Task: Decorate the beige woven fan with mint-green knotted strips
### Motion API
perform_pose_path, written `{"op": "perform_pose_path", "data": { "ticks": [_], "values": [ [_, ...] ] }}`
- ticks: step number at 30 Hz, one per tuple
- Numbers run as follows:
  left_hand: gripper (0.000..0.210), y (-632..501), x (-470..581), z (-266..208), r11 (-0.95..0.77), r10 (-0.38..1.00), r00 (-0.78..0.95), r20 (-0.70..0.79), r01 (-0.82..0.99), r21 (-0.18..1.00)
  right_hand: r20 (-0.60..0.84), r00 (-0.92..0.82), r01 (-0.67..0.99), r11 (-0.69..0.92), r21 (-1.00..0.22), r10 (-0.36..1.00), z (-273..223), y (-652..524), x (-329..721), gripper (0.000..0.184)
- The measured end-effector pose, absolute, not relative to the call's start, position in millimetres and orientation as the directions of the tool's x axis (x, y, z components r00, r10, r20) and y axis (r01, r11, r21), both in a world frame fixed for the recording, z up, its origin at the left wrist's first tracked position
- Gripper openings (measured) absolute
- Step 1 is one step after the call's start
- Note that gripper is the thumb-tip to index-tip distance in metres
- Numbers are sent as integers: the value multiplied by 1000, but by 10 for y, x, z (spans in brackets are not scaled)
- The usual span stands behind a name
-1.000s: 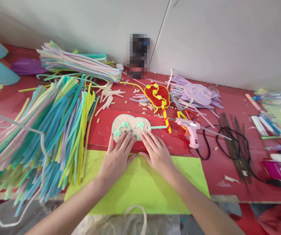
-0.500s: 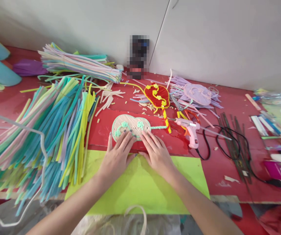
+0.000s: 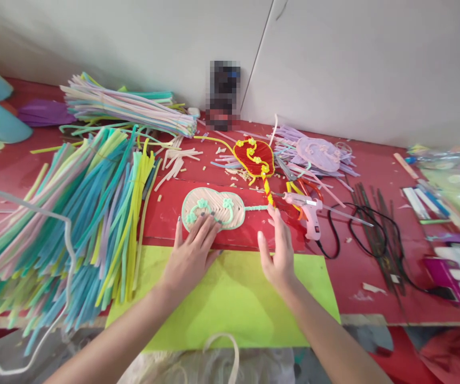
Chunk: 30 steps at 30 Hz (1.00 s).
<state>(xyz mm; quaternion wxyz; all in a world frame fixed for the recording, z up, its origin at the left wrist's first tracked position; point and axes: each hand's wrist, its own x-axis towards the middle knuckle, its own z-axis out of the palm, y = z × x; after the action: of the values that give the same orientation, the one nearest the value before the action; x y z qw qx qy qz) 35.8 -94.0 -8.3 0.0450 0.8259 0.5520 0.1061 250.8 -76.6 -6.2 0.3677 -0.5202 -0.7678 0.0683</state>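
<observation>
A pale pink pipe-cleaner fan with a mint-green rim, mint flowers and a thin mint handle lies flat on the red work surface. My left hand rests on its lower left part, fingers stretched out and covering some of it. Beside the fan's handle, my right hand is raised on edge with thumb and fingers apart, holding nothing; its fingertips are near the handle's end. Just beyond them lies a red fan with yellow trim and a twisted red-and-yellow handle.
A pink glue gun with a black cord lies to the right. Pipe-cleaner bundles fill the left side. A lilac fan sits behind, near scissors. A yellow-green sheet covers the front edge.
My right hand has lifted off the pink fan and moved right, toward the end of its handle. The left hand stays on the fan. The view has shifted slightly.
</observation>
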Motion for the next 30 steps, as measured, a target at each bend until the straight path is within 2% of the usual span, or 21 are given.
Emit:
{"op": "perform_pose_path", "data": {
  "ticks": [3,8,12,30],
  "values": [
    [47,-941,357,-81,-383,923,366,117,904,191,422,-242,778,435,-454,874,-67,-786,2503,62],
    [47,-947,357,-77,-382,924,368,108,905,188,212,-363,871,411,-270,907,-100,-899,2528,58],
    [46,-950,361,-68,-379,924,365,111,909,174,125,-363,900,382,-210,923,-86,-1021,2631,53],
    [46,-946,362,-54,-390,919,371,129,903,182,105,-322,915,338,-222,941,-124,-1252,2741,53]
  ]
}}
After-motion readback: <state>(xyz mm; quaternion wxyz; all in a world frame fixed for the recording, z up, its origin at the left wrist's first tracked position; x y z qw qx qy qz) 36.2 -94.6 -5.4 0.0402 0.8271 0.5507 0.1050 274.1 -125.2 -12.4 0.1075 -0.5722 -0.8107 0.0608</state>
